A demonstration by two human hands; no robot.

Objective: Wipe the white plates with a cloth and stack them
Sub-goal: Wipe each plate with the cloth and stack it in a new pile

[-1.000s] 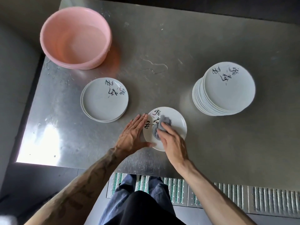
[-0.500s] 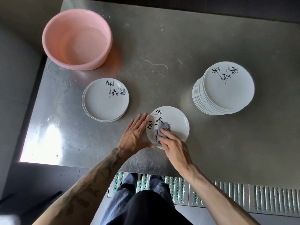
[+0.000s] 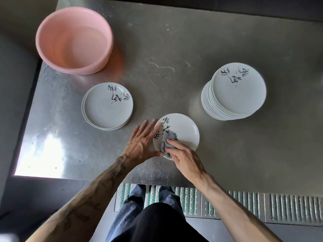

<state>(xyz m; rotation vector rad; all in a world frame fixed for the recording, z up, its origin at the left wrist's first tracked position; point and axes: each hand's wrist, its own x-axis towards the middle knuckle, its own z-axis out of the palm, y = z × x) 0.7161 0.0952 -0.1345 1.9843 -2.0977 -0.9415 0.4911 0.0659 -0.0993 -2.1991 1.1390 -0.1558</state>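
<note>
The left hand (image 3: 141, 143) lay palm down on the surface (image 3: 236, 154), fingers straight and slightly spread, pointing far and to the right. Its fingertips touched the left rim of the plate (image 3: 185, 126), and its thumb reached right along the plate's near rim. Its bare, tattooed forearm ran in from the near left. The right hand (image 3: 185, 158) sat just right of the left, over the near part of the plate, fingers bent around a bunched cloth (image 3: 168, 138) and pressing it down. Its bare forearm came in from the near right.
</note>
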